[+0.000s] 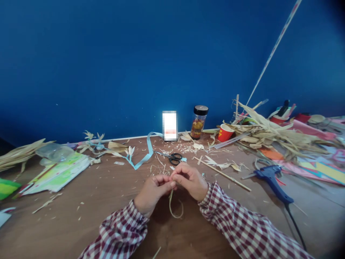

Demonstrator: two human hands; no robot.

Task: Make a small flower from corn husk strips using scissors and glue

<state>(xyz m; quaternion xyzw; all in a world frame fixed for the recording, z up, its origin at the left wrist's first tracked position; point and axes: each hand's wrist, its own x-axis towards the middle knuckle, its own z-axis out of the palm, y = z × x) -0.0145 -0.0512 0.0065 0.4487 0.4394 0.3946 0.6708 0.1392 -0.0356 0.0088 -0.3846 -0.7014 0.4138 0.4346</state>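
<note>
My left hand (156, 189) and my right hand (192, 181) meet fingertip to fingertip at the middle of the table. Both are closed in a pinch on a thin pale-green strip of husk (170, 207), which hangs below the fingers in a curled loop. The strip's upper end is hidden between my fingertips. Just beyond my right hand lie black-handled scissors (175, 158), with their blades pointing left. A light-blue ribbon (144, 158) bends across the table behind my left hand, near a small white husk flower (129, 153).
A blue glue gun (275, 180) and a thin stick (226, 176) lie right. Behind stand a bright blurred-out panel (169, 126), a black-lidded jar (198, 122) and a red paper cup (225, 133). Dried husks (283, 133) pile at right; a green-white sheet (60, 172) lies left.
</note>
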